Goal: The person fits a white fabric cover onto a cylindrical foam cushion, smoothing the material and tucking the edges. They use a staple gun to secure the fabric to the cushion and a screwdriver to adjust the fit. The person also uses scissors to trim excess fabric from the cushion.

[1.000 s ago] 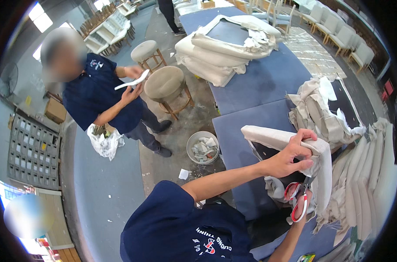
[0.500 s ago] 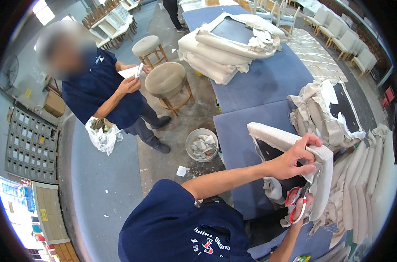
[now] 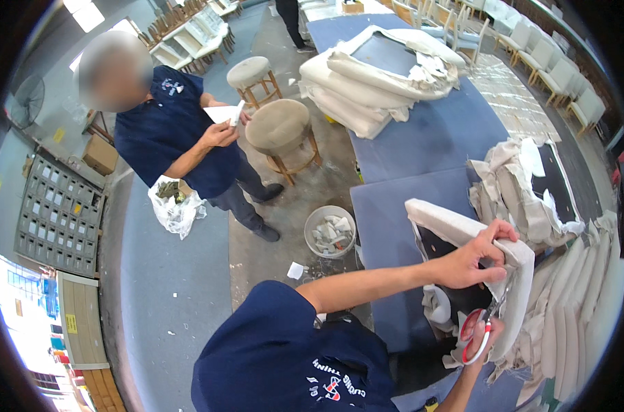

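Note:
A beige fabric-covered chair panel [image 3: 444, 221] with a black underside lies tilted before me on the blue-topped table [image 3: 387, 220]. At its far corner my left hand [image 3: 478, 259] is closed on the fabric edge, thumb and fingers pinching it. Just below, my right hand [image 3: 487, 338] grips scissors [image 3: 472, 340] with red and white handles. Their blades point up along the inner edge of the panel, close under my left hand. Whether the blades have fabric between them cannot be made out. A loose fabric flap [image 3: 435, 305] hangs from the panel's near side.
Beige panels [image 3: 566, 302] stand in a row on the right, with another fabric-draped panel [image 3: 511, 178] beyond. A stack of covered panels [image 3: 367, 82] sits farther up the table. A scrap bucket [image 3: 308, 237], stools [image 3: 277, 127] and a co-worker [image 3: 174, 130] holding white material are to the left.
The whole view has shifted slightly, moving the scene rightward. My left hand keeps its hold at the corner, while the scissors have moved a little along the panel's inner edge.

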Tool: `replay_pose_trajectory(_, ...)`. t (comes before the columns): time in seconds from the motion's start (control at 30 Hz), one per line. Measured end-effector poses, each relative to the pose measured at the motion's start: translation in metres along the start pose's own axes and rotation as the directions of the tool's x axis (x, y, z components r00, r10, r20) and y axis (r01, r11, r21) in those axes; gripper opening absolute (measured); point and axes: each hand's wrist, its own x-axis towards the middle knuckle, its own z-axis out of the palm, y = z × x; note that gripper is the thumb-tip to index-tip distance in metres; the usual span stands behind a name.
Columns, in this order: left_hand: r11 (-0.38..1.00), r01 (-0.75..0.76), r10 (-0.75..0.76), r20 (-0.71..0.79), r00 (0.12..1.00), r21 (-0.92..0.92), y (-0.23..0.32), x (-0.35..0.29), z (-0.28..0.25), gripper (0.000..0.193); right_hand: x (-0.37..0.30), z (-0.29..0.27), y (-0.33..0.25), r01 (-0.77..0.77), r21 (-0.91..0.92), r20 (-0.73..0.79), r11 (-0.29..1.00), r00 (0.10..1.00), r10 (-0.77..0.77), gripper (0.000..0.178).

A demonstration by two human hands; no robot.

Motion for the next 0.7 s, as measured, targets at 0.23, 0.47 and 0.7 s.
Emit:
replay_pose_trajectory(0.23, 1.0, -0.009, 0.009, 0.022, 1.0, 0.006, 0.005, -0.006, -0.004, 0.026, 0.011, -0.014, -0.021, 0.029, -0.089, 0.255, 0.996, 0.967, -0.006, 0.059)
replay_pose_trajectory(0.47, 0.995, -0.055, 0.048, 0.087, 0.995, 0.084, -0.014, 0.012, 0.009, 0.022, -0.001, -0.009, -0.022, -0.259, -0.142, -0.145, 0.956, 0.96, 0.238, 0.021)
replay_pose_trajectory(0.7, 0.998, 0.065, -0.066, 0.032, 0.997, 0.011, -0.007, 0.016, 0.001, 0.015, 0.024, -0.016, -0.069, -0.061, -0.185, 0.31, 0.981, 0.943, 0.117, 0.043)
